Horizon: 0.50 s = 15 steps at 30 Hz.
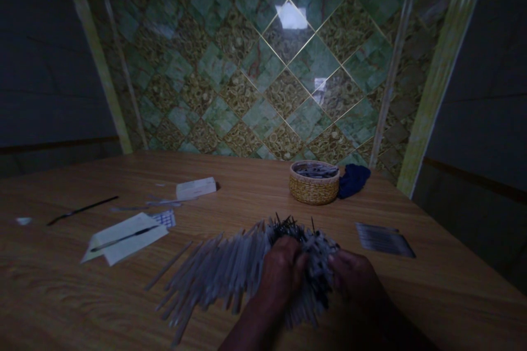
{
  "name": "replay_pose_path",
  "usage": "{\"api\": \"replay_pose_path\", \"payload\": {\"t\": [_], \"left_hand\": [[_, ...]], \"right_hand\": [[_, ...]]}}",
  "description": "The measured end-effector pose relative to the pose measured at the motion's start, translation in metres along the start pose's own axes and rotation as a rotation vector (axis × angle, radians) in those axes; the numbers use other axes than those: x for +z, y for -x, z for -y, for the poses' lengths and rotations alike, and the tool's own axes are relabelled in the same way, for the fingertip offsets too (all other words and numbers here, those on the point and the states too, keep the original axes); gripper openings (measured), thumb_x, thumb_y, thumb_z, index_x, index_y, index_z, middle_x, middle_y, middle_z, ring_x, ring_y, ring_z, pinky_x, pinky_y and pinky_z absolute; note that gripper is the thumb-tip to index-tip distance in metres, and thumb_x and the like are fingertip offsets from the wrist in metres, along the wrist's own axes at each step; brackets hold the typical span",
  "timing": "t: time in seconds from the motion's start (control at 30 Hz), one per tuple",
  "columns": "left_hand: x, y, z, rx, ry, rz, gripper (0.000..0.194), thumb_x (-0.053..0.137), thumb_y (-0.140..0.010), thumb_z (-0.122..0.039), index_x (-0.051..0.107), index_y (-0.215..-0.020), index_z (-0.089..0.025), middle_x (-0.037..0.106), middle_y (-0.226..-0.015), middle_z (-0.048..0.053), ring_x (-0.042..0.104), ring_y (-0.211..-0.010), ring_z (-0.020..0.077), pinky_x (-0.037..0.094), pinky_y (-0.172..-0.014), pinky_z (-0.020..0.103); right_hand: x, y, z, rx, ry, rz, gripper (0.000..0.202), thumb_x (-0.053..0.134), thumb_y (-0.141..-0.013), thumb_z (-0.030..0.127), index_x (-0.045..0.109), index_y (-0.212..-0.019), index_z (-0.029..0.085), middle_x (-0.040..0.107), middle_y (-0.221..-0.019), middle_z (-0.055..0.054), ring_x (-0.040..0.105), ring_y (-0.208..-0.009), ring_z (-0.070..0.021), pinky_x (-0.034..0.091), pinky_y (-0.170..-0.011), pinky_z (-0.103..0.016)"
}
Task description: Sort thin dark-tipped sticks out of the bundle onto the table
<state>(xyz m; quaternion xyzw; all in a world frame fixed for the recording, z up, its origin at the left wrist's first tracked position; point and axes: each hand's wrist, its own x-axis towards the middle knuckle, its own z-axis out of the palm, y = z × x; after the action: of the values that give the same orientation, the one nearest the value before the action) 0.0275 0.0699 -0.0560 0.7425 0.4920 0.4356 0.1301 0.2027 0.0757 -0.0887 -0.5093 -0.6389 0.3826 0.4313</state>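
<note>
A wide heap of thin, pale, translucent pen-like sticks [230, 266] fans across the front of the wooden table. Toward its right side lies a denser cluster of dark-tipped sticks [288, 226], some pointing up. My left hand [284, 263] rests on this cluster with its fingers curled in; what they close on is hidden beneath them. At the right edge of the same cluster is my right hand [354, 273], its thumb and fingers drawn together on the sticks there. Dim light and blur hide the fingertips of both hands.
Behind the heap stands a round woven basket [314, 191] holding similar sticks, beside a dark blue cloth [354, 180]. A flat row of sticks [385, 239] lies right. Leftward are a white box [196, 188], folded paper [123, 237] with a pen on it, and a dark thin stick [82, 210].
</note>
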Motion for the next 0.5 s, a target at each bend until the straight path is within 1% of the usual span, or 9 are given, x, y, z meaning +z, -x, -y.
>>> {"api": "replay_pose_path", "payload": {"t": [0.07,0.1,0.13,0.17,0.27,0.33,0.37,0.5], "left_hand": [[-0.001,-0.004,0.001,-0.180,0.302,-0.052,0.016,0.062,-0.066,-0.021,0.050,-0.056,-0.016,0.046,-0.060,-0.001,0.045,-0.063,0.0148,0.033,-0.058,0.025],[-0.001,-0.005,0.002,-0.256,0.414,-0.068,0.017,0.063,-0.064,-0.024,0.050,-0.055,-0.016,0.044,-0.058,-0.003,0.043,-0.059,0.0135,0.032,-0.055,0.024],[0.000,-0.007,0.002,-0.312,0.489,-0.078,0.019,0.064,-0.062,-0.027,0.050,-0.056,-0.016,0.043,-0.055,-0.004,0.042,-0.056,0.0122,0.031,-0.052,0.023],[0.000,-0.008,0.001,-0.347,0.530,-0.084,0.021,0.064,-0.062,-0.030,0.050,-0.056,-0.016,0.041,-0.053,-0.004,0.040,-0.052,0.0109,0.030,-0.050,0.022],[0.000,-0.009,0.000,-0.401,0.615,-0.096,0.027,0.067,-0.057,-0.037,0.049,-0.056,-0.016,0.038,-0.048,-0.006,0.035,-0.046,0.0083,0.026,-0.045,0.020],[0.000,-0.010,-0.001,-0.423,0.663,-0.103,0.032,0.070,-0.053,-0.039,0.049,-0.055,-0.016,0.038,-0.047,-0.007,0.033,-0.044,0.0074,0.025,-0.044,0.020],[0.001,-0.010,0.000,-0.429,0.682,-0.105,0.033,0.071,-0.052,-0.040,0.049,-0.055,-0.016,0.038,-0.047,-0.007,0.033,-0.044,0.0072,0.025,-0.044,0.020],[0.002,-0.010,0.001,-0.435,0.726,-0.106,0.035,0.073,-0.051,-0.041,0.050,-0.053,-0.015,0.040,-0.046,-0.006,0.034,-0.045,0.0073,0.025,-0.045,0.019]], "right_hand": [[0.002,0.000,-0.007,-0.177,0.274,0.040,0.029,0.041,-0.082,0.038,0.060,-0.073,0.018,0.064,-0.062,-0.004,0.060,-0.058,-0.0166,0.043,-0.055,-0.024],[0.004,0.000,-0.009,-0.234,0.410,0.063,0.027,0.040,-0.083,0.032,0.063,-0.080,0.019,0.067,-0.070,-0.005,0.062,-0.069,-0.0180,0.045,-0.063,-0.025],[0.006,0.000,-0.010,-0.260,0.533,0.088,0.027,0.038,-0.084,0.028,0.064,-0.087,0.020,0.069,-0.077,-0.006,0.063,-0.075,-0.0187,0.044,-0.069,-0.026],[0.009,0.001,-0.011,-0.263,0.647,0.118,0.029,0.037,-0.085,0.025,0.065,-0.093,0.022,0.070,-0.082,-0.006,0.064,-0.078,-0.0193,0.044,-0.070,-0.026],[0.017,0.002,-0.008,-0.238,0.924,0.190,0.032,0.038,-0.085,0.023,0.061,-0.108,0.024,0.071,-0.089,-0.008,0.066,-0.078,-0.0223,0.045,-0.067,-0.029],[0.021,0.002,-0.007,-0.213,1.022,0.209,0.034,0.040,-0.084,0.023,0.059,-0.113,0.023,0.071,-0.091,-0.010,0.066,-0.079,-0.0249,0.046,-0.066,-0.031],[0.023,0.001,-0.007,-0.200,1.044,0.214,0.033,0.041,-0.084,0.023,0.059,-0.112,0.022,0.071,-0.091,-0.010,0.066,-0.079,-0.0259,0.046,-0.067,-0.032],[0.024,0.000,-0.012,-0.169,1.044,0.237,0.030,0.045,-0.081,0.024,0.061,-0.106,0.019,0.071,-0.088,-0.012,0.066,-0.081,-0.0284,0.046,-0.068,-0.034]]}}
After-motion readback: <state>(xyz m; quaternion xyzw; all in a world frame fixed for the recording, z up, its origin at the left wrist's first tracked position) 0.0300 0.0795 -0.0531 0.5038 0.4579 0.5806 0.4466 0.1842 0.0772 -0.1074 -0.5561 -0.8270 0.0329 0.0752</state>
